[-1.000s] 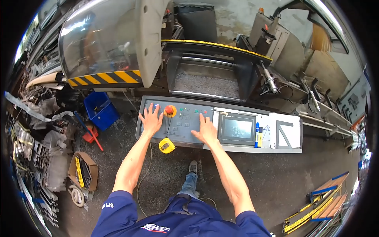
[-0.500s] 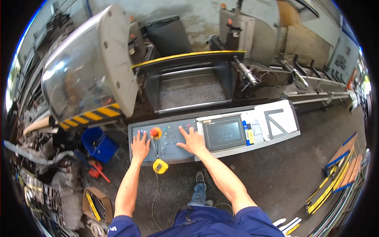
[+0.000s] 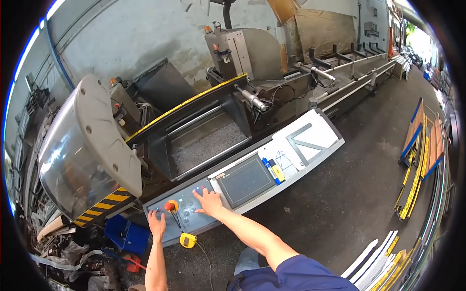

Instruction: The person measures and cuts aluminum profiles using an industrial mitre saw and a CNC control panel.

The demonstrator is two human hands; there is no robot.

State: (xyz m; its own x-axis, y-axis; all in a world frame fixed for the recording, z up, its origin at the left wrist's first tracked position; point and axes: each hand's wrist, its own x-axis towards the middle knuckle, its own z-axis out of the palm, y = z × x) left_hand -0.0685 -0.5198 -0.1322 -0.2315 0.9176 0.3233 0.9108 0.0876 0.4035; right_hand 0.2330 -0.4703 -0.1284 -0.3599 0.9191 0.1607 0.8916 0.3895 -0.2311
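Observation:
My left hand (image 3: 157, 225) rests at the left end of the grey control panel (image 3: 172, 234), fingers spread, touching near its upper edge. Just right of it is a red mushroom button (image 3: 169, 206) on a yellow ring. My right hand (image 3: 208, 201) lies over the panel's buttons beside the dark touchscreen (image 3: 246, 181), fingers apart, holding nothing. A yellow tape measure (image 3: 188, 240) hangs by a cord at the panel's front edge. Right of the screen lie blue and yellow markers (image 3: 274, 171) and a grey metal square (image 3: 302, 145) on a white sheet.
Behind the panel stands a large machine with a clear curved guard (image 3: 73, 160) and a chip-filled trough (image 3: 211, 145). A roller track (image 3: 349, 72) runs back right. A blue bin (image 3: 127, 234) sits left; a rack with yellow strips (image 3: 417, 165) stands right.
The view has turned to the right, so the machine and panel appear tilted and shifted left. Both hands remain at about the same places on the panel. The touchscreen looks darker.

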